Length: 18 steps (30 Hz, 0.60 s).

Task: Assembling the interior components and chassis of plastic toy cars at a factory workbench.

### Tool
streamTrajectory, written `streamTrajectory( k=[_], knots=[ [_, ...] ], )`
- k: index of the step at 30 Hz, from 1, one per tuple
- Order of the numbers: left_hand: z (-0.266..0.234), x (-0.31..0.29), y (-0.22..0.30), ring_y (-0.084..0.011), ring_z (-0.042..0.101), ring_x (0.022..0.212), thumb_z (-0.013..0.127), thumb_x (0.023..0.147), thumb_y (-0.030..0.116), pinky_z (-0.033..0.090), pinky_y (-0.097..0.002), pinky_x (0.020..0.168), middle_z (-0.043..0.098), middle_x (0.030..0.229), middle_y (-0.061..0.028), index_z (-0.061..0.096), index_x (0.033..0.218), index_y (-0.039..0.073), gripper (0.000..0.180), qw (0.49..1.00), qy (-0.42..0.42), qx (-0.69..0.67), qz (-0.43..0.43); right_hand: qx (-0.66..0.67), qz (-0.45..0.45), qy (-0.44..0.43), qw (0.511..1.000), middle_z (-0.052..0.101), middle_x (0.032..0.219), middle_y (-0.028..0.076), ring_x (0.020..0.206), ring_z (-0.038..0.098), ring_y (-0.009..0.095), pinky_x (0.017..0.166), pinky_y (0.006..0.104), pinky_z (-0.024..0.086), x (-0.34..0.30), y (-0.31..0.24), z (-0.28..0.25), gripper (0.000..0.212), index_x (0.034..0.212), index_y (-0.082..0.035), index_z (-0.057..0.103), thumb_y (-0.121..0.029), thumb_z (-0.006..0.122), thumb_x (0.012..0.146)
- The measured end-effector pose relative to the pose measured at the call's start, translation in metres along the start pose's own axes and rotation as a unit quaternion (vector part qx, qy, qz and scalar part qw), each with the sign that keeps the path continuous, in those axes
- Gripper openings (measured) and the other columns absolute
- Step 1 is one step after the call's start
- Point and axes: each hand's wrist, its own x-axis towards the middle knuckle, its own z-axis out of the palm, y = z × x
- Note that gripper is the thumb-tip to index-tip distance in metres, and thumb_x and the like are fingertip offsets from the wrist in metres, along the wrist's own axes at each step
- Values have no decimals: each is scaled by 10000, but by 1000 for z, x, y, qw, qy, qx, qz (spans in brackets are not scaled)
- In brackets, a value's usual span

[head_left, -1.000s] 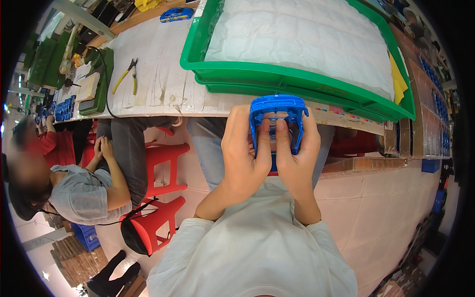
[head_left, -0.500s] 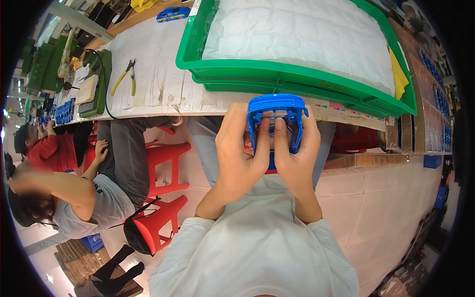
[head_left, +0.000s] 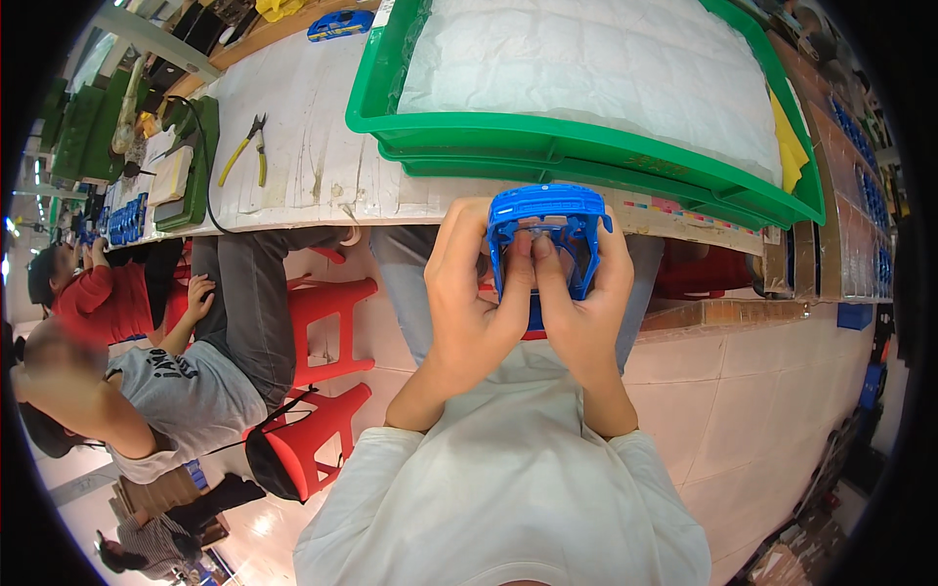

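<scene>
Between my two hands, just off the table's front edge, is a blue toy car body shell point(head_left: 547, 202), its hollow underside turned toward me. My left hand point(head_left: 476, 303) wraps its left side, and my right hand point(head_left: 586, 303) wraps its right side. Both thumbs reach into the hollow, side by side, pressing near a clear part inside. My fingers behind the shell are mostly hidden. Beyond it on the table stands a green tray point(head_left: 469, 125) lined with white padded sheeting point(head_left: 586, 63).
Yellow-handled cutting pliers point(head_left: 244, 151) lie on the white table point(head_left: 303, 117) at left. Another blue toy car point(head_left: 340, 25) sits at the back. Red stools point(head_left: 327, 332) and a seated person point(head_left: 195, 391) are on my left. Cartons point(head_left: 845, 234) stand on the right.
My thumbs have shifted slightly inside the shell, the left one pointing further up. The seated person at left has leaned, and another person has moved at lower left.
</scene>
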Motion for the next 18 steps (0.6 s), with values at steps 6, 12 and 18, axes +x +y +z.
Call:
streamTrajectory(
  k=[6,12,18],
  knots=[
    [0,-3,3,-123,438,633,535,741,-63,345,-215,518,495,816,-72,520,926,3,197,999,1,-19,-32,21,2,10,1000,461,610,-14,504,379,2,422,160,288,-1,1,0,104,775,-20,451,-2,553,776],
    [1,-4,0,-91,425,645,559,766,-32,330,-193,511,490,827,-59,521,922,-3,164,998,10,-52,-18,0,-13,9,1000,451,603,-14,504,375,5,412,162,280,0,1,-1,120,760,-21,440,-9,558,774],
    [3,-5,-2,-111,439,666,559,764,-39,339,-200,529,481,812,-67,525,904,-9,147,996,14,-81,-19,-8,-22,3,1000,446,609,0,508,388,14,403,168,284,0,4,-2,133,752,-21,429,20,556,752]
  ],
)
